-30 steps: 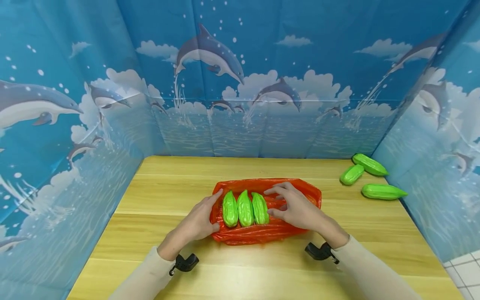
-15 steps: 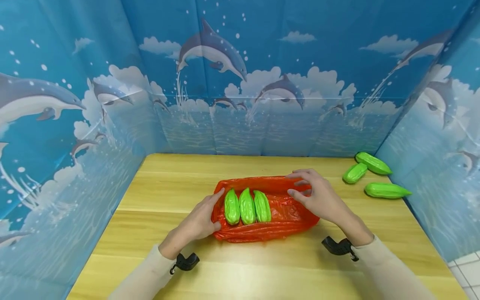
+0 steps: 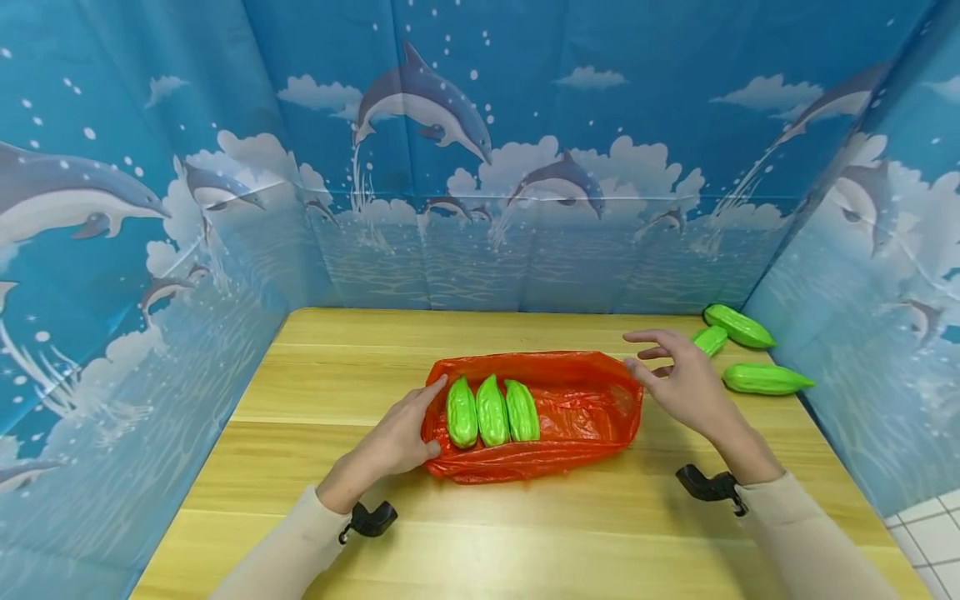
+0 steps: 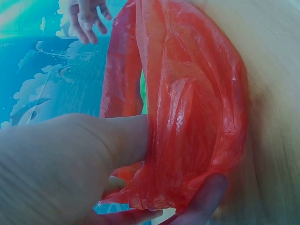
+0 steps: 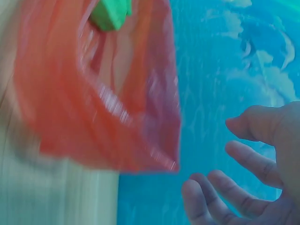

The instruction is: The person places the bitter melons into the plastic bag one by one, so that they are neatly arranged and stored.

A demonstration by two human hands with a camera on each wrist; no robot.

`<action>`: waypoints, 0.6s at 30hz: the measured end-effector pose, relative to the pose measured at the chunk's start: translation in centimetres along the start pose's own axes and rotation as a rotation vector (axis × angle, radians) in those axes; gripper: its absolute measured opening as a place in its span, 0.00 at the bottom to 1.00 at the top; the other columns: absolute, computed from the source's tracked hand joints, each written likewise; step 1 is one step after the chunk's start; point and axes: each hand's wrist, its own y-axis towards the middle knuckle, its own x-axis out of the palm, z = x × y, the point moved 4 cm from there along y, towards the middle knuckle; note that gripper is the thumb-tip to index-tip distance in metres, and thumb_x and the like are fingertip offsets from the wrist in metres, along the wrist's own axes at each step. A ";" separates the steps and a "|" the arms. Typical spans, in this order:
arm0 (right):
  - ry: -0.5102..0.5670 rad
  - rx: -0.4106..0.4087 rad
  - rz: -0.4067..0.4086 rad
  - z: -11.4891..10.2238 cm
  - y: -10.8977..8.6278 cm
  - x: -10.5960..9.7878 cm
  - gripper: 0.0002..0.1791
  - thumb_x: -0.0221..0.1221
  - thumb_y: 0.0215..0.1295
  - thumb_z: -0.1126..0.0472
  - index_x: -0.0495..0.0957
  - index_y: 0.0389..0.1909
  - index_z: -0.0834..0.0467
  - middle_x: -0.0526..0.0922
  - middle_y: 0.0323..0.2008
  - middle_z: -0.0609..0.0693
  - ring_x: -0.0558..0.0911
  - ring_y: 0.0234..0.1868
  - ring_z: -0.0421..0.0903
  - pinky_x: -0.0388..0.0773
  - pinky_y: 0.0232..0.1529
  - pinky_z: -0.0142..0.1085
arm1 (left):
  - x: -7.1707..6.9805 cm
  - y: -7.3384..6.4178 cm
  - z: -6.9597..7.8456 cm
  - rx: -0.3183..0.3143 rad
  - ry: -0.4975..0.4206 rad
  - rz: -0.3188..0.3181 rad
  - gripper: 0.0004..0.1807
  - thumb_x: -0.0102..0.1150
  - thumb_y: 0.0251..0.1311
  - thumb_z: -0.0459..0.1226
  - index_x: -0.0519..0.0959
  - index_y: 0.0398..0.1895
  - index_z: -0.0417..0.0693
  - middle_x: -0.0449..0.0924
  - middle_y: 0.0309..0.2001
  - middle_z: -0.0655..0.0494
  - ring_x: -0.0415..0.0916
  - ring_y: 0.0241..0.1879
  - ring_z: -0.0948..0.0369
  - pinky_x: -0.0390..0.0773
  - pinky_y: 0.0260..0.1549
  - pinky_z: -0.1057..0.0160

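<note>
A red plastic bag (image 3: 525,463) lies stretched open on the wooden table. Three glossy green ridged gourds (image 3: 492,412) sit side by side in its left half. At the bag's left end my left hand (image 3: 397,432) grips the rim, and the left wrist view shows its thumb and fingers on both sides of the red film (image 4: 192,103). My right hand (image 3: 686,383) is held just beyond the bag's right end, fingers spread and slightly bent, with nothing in it. In the right wrist view that hand (image 5: 248,173) is apart from the bag (image 5: 51,103).
At the back right corner are three more green gourds: one by the wall (image 3: 738,326), one partly hidden behind my right hand (image 3: 710,338), and one lying nearer (image 3: 765,379). Dolphin-print curtains (image 3: 540,258) enclose the table (image 3: 337,342) on the back and both sides.
My right hand has moved from beside the gourds in the bag, rightward over the bag and past its right end. My left hand has stayed at the left rim.
</note>
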 end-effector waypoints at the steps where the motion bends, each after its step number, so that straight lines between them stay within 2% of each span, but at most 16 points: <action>1: -0.005 0.014 0.005 0.5 0.0 -0.2 0.25 0.69 0.86 0.57 0.83 0.77 0.58 0.81 0.74 0.68 0.89 0.65 0.71 0.95 0.55 0.57 | 0.0 0.0 0.0 -0.002 -0.001 -0.001 0.60 0.80 0.66 0.27 0.58 0.98 0.55 0.66 0.90 0.36 0.69 0.86 0.33 0.79 0.80 0.29; 8: -0.035 0.064 0.045 3.9 -0.3 -0.8 0.26 0.68 0.87 0.56 0.81 0.79 0.60 0.79 0.75 0.71 0.87 0.67 0.77 0.91 0.59 0.69 | -0.2 0.0 0.0 -0.009 -0.007 -0.004 0.60 0.79 0.67 0.27 0.57 0.98 0.55 0.65 0.91 0.36 0.67 0.88 0.33 0.77 0.81 0.29; 15: -0.102 0.116 0.088 7.5 -1.1 -1.8 0.29 0.67 0.88 0.53 0.79 0.80 0.63 0.76 0.73 0.76 0.85 0.65 0.79 0.89 0.58 0.73 | -0.2 -0.1 0.2 -0.009 0.002 -0.007 0.60 0.79 0.66 0.28 0.57 0.98 0.55 0.68 0.89 0.36 0.71 0.85 0.34 0.81 0.79 0.31; 18: -0.127 0.147 0.100 9.3 -1.5 -2.3 0.32 0.66 0.88 0.52 0.77 0.82 0.66 0.73 0.73 0.79 0.82 0.65 0.81 0.87 0.55 0.75 | -0.2 -0.1 0.2 -0.013 -0.001 -0.008 0.60 0.79 0.67 0.28 0.57 0.98 0.55 0.66 0.90 0.36 0.69 0.87 0.34 0.79 0.80 0.31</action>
